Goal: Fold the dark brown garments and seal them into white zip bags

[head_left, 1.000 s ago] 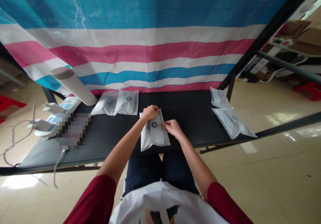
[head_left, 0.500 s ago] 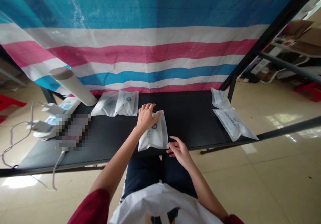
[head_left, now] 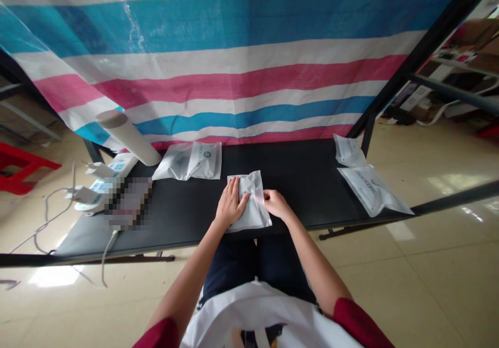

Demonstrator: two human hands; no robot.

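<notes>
A white plastic pouch [head_left: 254, 197] lies flat near the front edge of the black table [head_left: 304, 181], right before me. My left hand [head_left: 230, 207] rests flat on the pouch's left half with its fingers stretched out. My right hand [head_left: 275, 203] is at the pouch's right edge, fingers curled and pinching that edge.
Two more white pouches [head_left: 191, 160] lie at the back left, beside a tilted cardboard tube [head_left: 130, 137]. Other pouches [head_left: 368, 181] lie at the table's right end. A white power strip with plugs and cables [head_left: 99, 181] sits at the left. A striped tarp [head_left: 234, 72] hangs behind.
My left hand slid down from the pouch's top corner and now lies flat on it. My right hand came back up from the table's edge to pinch the pouch's right side.
</notes>
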